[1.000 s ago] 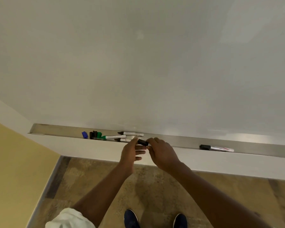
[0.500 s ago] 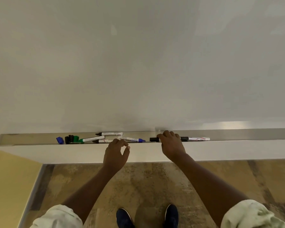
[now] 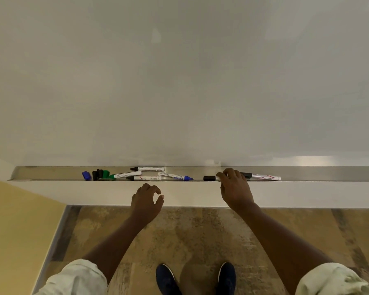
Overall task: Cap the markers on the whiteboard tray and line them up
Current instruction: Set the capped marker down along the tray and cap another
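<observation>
A metal whiteboard tray (image 3: 328,173) runs across the view. My right hand (image 3: 234,188) rests over a black-capped marker (image 3: 210,178) lying in the tray, fingers around its barrel. Just right of it lies a second black-capped marker (image 3: 264,177). My left hand (image 3: 146,200) hovers below the tray's front edge, fingers curled apart, holding nothing. Above it lie uncapped markers: a blue one (image 3: 176,176), two black ones (image 3: 149,169) (image 3: 145,178) and a green one (image 3: 126,174). Loose caps sit further left: blue (image 3: 86,175), black (image 3: 96,174), green (image 3: 105,173).
The blank whiteboard (image 3: 179,81) fills the upper view. A yellow wall (image 3: 15,231) stands at the left. Below are a patterned floor (image 3: 200,231) and my dark shoes (image 3: 166,279).
My right hand carried the capped black marker to the right and set it down in the tray beside the other capped marker. My left hand let go and dropped below the tray edge.
</observation>
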`<state>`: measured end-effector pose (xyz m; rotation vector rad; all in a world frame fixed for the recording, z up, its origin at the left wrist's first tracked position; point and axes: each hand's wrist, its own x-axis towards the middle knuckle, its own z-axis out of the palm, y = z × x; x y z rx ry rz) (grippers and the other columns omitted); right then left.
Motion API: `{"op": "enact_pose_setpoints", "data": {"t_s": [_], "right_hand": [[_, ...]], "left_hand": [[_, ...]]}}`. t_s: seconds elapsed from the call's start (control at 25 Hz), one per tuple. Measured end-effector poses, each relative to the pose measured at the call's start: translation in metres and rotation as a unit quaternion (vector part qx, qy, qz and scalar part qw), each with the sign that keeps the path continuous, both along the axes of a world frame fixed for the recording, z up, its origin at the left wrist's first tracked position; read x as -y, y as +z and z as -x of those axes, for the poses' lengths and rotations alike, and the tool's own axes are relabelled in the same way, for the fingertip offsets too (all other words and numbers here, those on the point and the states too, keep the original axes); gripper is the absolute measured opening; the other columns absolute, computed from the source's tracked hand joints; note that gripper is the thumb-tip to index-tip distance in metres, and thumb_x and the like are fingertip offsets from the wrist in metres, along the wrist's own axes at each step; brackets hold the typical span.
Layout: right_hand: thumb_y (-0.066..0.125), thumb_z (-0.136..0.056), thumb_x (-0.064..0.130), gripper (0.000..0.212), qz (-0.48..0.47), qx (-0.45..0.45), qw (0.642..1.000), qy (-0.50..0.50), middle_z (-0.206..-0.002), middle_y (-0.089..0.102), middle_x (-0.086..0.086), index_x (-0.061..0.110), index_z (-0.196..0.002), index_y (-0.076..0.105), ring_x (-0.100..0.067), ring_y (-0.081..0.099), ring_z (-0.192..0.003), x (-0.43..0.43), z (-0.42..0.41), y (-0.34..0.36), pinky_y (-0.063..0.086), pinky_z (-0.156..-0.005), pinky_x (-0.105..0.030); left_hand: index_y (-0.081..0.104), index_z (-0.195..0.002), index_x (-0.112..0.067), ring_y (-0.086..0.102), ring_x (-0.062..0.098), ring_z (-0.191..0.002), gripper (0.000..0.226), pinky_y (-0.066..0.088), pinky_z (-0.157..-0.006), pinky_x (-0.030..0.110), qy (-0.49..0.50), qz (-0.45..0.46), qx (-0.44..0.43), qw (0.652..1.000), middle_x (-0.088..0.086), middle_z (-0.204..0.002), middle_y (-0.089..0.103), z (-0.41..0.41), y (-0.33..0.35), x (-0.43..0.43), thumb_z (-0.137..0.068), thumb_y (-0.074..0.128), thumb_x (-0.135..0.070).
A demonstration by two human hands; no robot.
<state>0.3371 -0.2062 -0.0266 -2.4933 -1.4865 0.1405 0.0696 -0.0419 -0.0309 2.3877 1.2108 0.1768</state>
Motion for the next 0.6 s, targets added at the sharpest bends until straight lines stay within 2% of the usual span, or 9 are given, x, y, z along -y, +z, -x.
{"op": "enact_pose_setpoints", "data": {"t_s": [0.24,0.36,0.48,0.6], "right_hand": [[0.063,-0.087,0.020,0.030,-0.048,-0.002,0.998,0.027,-0.115,0.060,-0.006,0.017,-0.116,0.059,-0.025,0.057,-0.103,-0.023,0.021,0.001,0.051,-0.089,-0.039],[0.059,-0.090,0.021,0.031,-0.058,-0.003,0.997,0.059,-0.120,0.059,-0.005,0.018,-0.121,0.058,-0.024,0.056,-0.107,-0.048,0.038,0.006,0.050,-0.092,-0.038],[0.053,-0.093,0.025,0.025,-0.062,-0.001,0.998,0.027,-0.115,0.062,-0.004,0.019,-0.117,0.060,-0.025,0.058,-0.104,-0.059,0.034,0.010,0.047,-0.093,-0.041],[0.054,-0.092,0.034,0.019,-0.049,0.046,0.997,-0.034,-0.106,0.064,-0.002,0.022,-0.104,0.063,-0.027,0.059,-0.099,-0.042,0.016,0.007,0.041,-0.098,-0.050]], "left_hand": [[0.067,-0.103,-0.017,0.060,0.024,-0.095,0.019,0.046,-0.081,0.038,0.018,0.013,0.000,1.000,0.003,-0.106,0.062,0.013,-0.004,-0.001,-0.091,0.064,-0.032],[0.067,-0.104,-0.015,0.061,0.023,-0.096,0.021,0.048,-0.082,0.039,0.027,0.016,0.004,0.999,0.004,-0.109,0.063,0.025,-0.005,-0.005,-0.092,0.064,-0.032],[0.067,-0.105,-0.016,0.060,0.023,-0.098,0.021,0.049,-0.083,0.040,0.035,0.021,0.003,0.999,0.005,-0.110,0.063,0.041,-0.006,-0.009,-0.092,0.064,-0.032],[0.067,-0.105,-0.016,0.060,0.024,-0.098,0.020,0.052,-0.084,0.042,0.044,0.030,0.000,0.999,0.006,-0.111,0.063,0.056,-0.010,-0.014,-0.092,0.064,-0.031]]}}
